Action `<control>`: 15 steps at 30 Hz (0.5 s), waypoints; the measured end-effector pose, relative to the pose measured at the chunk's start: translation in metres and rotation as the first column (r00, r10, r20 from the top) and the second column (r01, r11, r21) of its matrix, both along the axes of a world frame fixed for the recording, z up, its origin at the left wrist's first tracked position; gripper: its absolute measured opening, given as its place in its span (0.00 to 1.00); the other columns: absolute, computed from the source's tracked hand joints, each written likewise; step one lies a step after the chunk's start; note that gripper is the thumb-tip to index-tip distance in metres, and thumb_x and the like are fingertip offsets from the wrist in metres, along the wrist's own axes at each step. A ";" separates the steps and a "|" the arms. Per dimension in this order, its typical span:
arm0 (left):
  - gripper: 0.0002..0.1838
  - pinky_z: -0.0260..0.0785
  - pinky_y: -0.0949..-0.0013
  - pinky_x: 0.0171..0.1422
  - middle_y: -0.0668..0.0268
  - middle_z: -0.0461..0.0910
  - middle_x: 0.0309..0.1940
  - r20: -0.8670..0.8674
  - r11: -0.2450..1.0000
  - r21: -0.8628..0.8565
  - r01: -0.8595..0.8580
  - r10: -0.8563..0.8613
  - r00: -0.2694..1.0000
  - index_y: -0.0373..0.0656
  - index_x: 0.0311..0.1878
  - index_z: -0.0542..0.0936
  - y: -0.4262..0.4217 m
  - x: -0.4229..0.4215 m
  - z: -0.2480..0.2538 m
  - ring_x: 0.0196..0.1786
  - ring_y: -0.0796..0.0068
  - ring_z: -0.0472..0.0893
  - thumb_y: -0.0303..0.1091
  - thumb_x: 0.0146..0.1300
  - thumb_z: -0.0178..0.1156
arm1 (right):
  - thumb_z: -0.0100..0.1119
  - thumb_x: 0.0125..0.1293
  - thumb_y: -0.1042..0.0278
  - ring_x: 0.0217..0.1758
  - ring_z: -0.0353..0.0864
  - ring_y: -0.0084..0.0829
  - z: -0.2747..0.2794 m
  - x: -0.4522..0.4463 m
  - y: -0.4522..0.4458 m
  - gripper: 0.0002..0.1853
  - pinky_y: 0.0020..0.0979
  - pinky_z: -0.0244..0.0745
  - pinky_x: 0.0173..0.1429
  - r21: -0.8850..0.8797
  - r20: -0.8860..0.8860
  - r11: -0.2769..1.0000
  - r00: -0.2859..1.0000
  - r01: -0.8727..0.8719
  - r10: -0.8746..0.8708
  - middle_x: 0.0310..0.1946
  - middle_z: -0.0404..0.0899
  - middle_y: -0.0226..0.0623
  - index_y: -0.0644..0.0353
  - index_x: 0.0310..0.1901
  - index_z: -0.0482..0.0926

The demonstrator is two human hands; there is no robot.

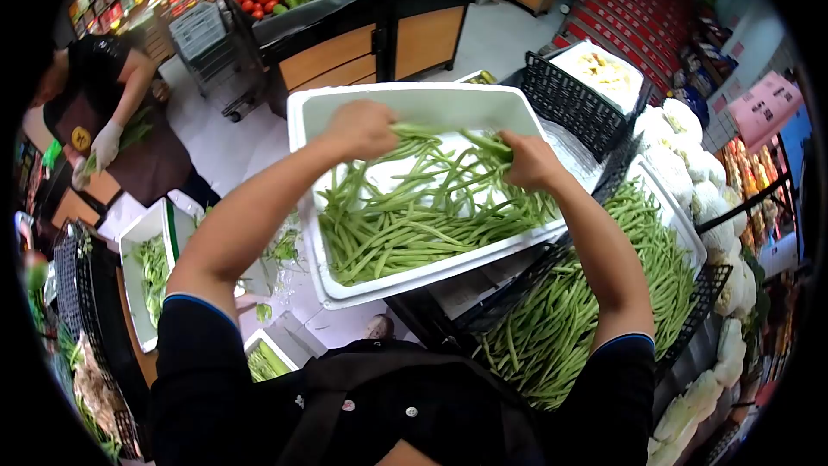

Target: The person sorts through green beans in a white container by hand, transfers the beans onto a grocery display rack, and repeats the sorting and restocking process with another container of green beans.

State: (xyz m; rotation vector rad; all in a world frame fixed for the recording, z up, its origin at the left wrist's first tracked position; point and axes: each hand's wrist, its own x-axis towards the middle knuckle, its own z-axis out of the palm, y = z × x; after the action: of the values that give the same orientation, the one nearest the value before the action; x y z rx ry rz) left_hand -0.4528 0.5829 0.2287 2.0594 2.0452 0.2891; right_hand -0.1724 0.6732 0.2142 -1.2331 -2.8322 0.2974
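A white foam box (414,99) sits in front of me, with long green beans (405,246) lying loose across its bottom. My left hand (362,129) is over the box's far left part, its fingers closed around some of the beans. Farther right, my right hand (528,160) grips another bunch of beans near the box's right wall. White floor of the box shows between the beans in the middle. More green beans (552,328) are heaped in a black crate to the right, under my right forearm.
A co-worker (112,112) with white gloves holds greens at the left. Behind the box stands a produce stand (345,39) with tomatoes and cucumbers. A black crate (578,103) and wrapped cabbages (707,181) are on the right. Foam boxes (142,224) with vegetables stand at lower left.
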 end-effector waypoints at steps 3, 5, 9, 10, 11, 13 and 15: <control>0.10 0.66 0.62 0.31 0.62 0.73 0.17 0.268 0.962 0.271 0.025 -0.100 0.958 0.38 0.27 0.77 0.005 -0.023 0.007 0.25 0.66 0.75 0.34 0.44 0.51 | 0.64 0.39 0.72 0.41 0.79 0.44 0.018 0.013 0.003 0.28 0.37 0.72 0.45 -0.103 -0.372 0.981 0.908 0.166 -0.193 0.36 0.79 0.49 0.60 0.49 0.73; 0.11 0.64 0.69 0.24 0.67 0.69 0.15 0.666 0.958 0.267 -0.105 -0.105 0.738 0.36 0.29 0.76 0.024 -0.009 0.023 0.19 0.75 0.71 0.32 0.44 0.50 | 0.65 0.38 0.70 0.39 0.79 0.42 0.035 0.014 0.015 0.30 0.34 0.72 0.45 -0.076 -0.553 0.972 0.802 0.222 -0.226 0.36 0.79 0.50 0.63 0.49 0.73; 0.15 0.51 0.79 0.14 0.73 0.63 0.13 0.871 0.977 0.210 -0.041 -0.168 0.463 0.34 0.40 0.77 0.046 0.075 0.100 0.11 0.86 0.60 0.30 0.50 0.48 | 0.68 0.36 0.71 0.34 0.78 0.30 0.105 0.026 -0.002 0.29 0.30 0.73 0.43 -0.239 -0.783 0.966 0.568 0.102 -0.254 0.32 0.79 0.40 0.66 0.46 0.75; 0.14 0.49 0.78 0.15 0.74 0.63 0.14 0.904 0.986 0.169 -0.007 -0.152 0.400 0.36 0.40 0.77 0.049 0.103 0.112 0.11 0.85 0.59 0.33 0.54 0.49 | 0.68 0.37 0.75 0.34 0.77 0.27 0.119 0.035 -0.008 0.27 0.28 0.74 0.41 -0.290 -0.817 0.956 0.513 0.033 -0.265 0.32 0.79 0.36 0.66 0.45 0.75; 0.13 0.50 0.77 0.17 0.75 0.64 0.16 0.934 0.983 0.179 0.029 -0.179 0.309 0.38 0.39 0.78 0.055 0.137 0.122 0.12 0.84 0.59 0.35 0.56 0.51 | 0.68 0.39 0.76 0.32 0.78 0.27 0.130 0.050 -0.013 0.26 0.29 0.76 0.40 -0.282 -0.817 0.957 0.506 0.069 -0.277 0.32 0.79 0.36 0.66 0.45 0.75; 0.10 0.59 0.74 0.29 0.72 0.67 0.20 0.954 0.983 0.150 0.104 -0.172 0.245 0.40 0.33 0.77 0.072 0.204 0.134 0.22 0.81 0.67 0.36 0.53 0.56 | 0.68 0.41 0.76 0.30 0.79 0.28 0.150 0.091 -0.021 0.25 0.30 0.76 0.37 -0.360 -0.827 0.929 0.434 0.084 -0.359 0.33 0.79 0.38 0.65 0.46 0.74; 0.11 0.64 0.67 0.38 0.63 0.71 0.28 0.986 0.983 0.088 0.163 -0.109 0.126 0.38 0.35 0.75 0.096 0.280 0.136 0.33 0.69 0.71 0.35 0.52 0.56 | 0.65 0.45 0.79 0.27 0.80 0.29 0.161 0.144 -0.031 0.25 0.31 0.79 0.33 -0.398 -0.854 0.912 0.325 0.097 -0.407 0.30 0.79 0.37 0.62 0.48 0.72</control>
State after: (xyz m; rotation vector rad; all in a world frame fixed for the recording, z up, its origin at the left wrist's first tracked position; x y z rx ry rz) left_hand -0.1732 0.6784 0.3649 1.2294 0.9119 1.1975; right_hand -0.0284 0.6417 0.3750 -1.0005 -1.5712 1.0274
